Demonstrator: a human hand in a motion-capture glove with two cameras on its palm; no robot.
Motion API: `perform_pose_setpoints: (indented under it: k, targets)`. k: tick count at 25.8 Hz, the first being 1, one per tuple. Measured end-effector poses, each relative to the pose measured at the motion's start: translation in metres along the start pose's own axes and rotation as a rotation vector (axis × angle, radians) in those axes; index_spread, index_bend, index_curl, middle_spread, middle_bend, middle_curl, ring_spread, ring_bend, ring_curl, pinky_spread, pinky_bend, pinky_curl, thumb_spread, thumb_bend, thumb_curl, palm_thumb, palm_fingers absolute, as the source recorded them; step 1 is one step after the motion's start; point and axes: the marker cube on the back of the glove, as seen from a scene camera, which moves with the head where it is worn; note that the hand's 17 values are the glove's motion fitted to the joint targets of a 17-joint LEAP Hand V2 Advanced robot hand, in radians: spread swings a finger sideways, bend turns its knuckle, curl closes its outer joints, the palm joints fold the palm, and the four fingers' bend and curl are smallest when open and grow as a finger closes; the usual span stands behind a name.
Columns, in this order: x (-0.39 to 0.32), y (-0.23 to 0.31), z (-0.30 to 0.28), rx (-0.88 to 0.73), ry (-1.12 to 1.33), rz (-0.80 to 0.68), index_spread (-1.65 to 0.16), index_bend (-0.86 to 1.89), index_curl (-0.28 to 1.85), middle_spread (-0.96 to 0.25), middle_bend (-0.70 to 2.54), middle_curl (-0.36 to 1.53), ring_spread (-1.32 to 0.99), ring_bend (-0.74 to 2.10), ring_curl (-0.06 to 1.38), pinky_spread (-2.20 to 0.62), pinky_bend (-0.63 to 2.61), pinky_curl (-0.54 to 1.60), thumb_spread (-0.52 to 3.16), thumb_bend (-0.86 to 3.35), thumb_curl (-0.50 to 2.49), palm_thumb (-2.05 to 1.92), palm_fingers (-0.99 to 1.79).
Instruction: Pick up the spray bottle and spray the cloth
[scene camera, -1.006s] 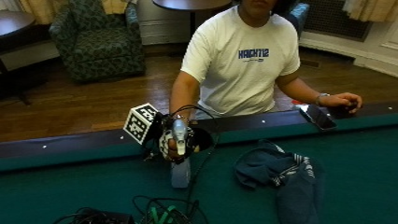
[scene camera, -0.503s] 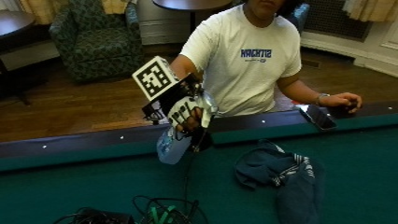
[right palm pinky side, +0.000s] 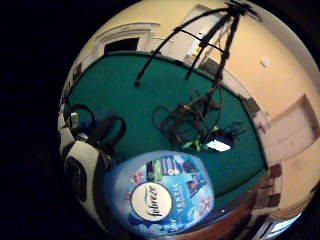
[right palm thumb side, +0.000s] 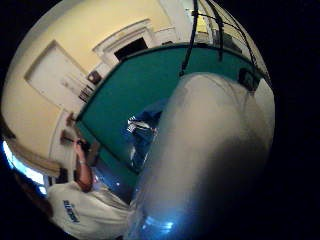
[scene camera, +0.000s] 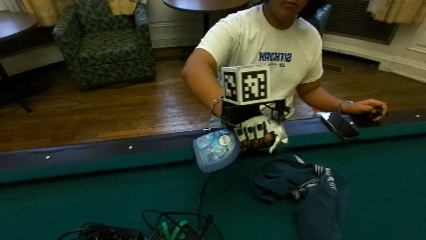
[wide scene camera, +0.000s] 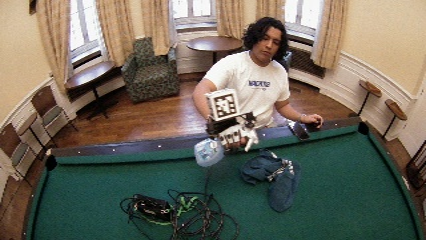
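Note:
My gloved right hand (scene camera: 256, 131) grips the neck of a pale blue Febreze spray bottle (scene camera: 214, 149) and holds it in the air, tipped sideways over the table's near rail. The bottle's body sticks out to the side of the hand, away from the cloth. A dark blue cloth (scene camera: 303, 185) with white stripes lies crumpled on the green felt just below and beside the hand. In the wide outside view the hand (wide scene camera: 234, 135), bottle (wide scene camera: 208, 151) and cloth (wide scene camera: 273, 175) stand the same. The bottle's label (right palm pinky side: 160, 195) fills the little finger side palm view; its pale body (right palm thumb side: 205, 160) hides part of the cloth (right palm thumb side: 142, 132).
A phone (scene camera: 338, 125) lies on the dark rail beside the person's bare left hand (scene camera: 365, 107). A tangle of black and green cables (wide scene camera: 176, 212) sits on the felt (wide scene camera: 346, 200) at the near side. A tripod (right palm pinky side: 200, 45) stands beyond the table.
The hand has lifted the bottle off the felt, tipped it from upright to sideways, and carried it towards the cloth. The cloth has not moved.

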Motion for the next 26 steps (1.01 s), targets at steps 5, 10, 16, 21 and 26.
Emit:
perform_pose_setpoints:
  k: [5,10,16,21,26]
  targets:
    - [-0.05,0.002,0.03,-0.096,0.209,-0.216,-0.24,0.46,0.53,-0.2,0.68,0.57,-0.2,0.78,0.49,-0.31,0.45,0.43,0.3,-0.03,0.74,0.91,1.41]
    - [-0.102,0.019,0.071,-0.195,0.39,-0.395,-0.24,0.46,0.54,-0.2,0.69,0.57,-0.21,0.78,0.49,-0.31,0.46,0.44,0.29,-0.03,0.75,0.91,1.4]
    - [-0.142,0.042,0.103,-0.237,0.492,-0.552,-0.24,0.46,0.55,-0.2,0.69,0.57,-0.21,0.78,0.49,-0.31,0.46,0.44,0.28,-0.03,0.77,0.9,1.4]
    - [-0.149,0.039,0.108,-0.216,0.51,-0.552,-0.24,0.45,0.56,-0.2,0.69,0.57,-0.21,0.78,0.49,-0.31,0.46,0.43,0.28,-0.03,0.78,0.9,1.4]
    - [-0.145,0.026,0.093,-0.176,0.469,-0.513,-0.24,0.45,0.57,-0.2,0.69,0.56,-0.21,0.78,0.49,-0.31,0.46,0.43,0.28,-0.03,0.79,0.9,1.4]
